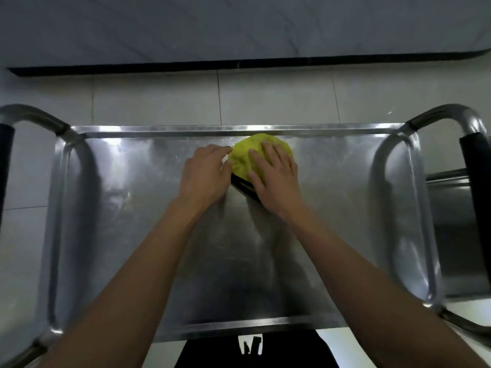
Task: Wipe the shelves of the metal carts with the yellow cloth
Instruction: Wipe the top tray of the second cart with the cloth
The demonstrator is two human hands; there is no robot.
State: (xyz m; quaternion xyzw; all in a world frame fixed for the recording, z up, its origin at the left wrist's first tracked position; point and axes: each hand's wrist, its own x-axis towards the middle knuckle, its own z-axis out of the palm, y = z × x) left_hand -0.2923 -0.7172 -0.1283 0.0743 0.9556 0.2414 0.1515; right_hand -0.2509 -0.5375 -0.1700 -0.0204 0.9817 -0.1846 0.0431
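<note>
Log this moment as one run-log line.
step: wiping top shelf | right hand: flat on yellow cloth | left hand: pinching cloth edge | place: near far rim

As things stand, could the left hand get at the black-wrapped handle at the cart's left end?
Probably yes. The left hand only grips the edge of the yellow cloth, and nothing lies on the top shelf between it and the black-wrapped handle, though it would need a long sideways reach.

Both hands forward: right (275,175) flat, fingers spread; left (204,176) curled.
</note>
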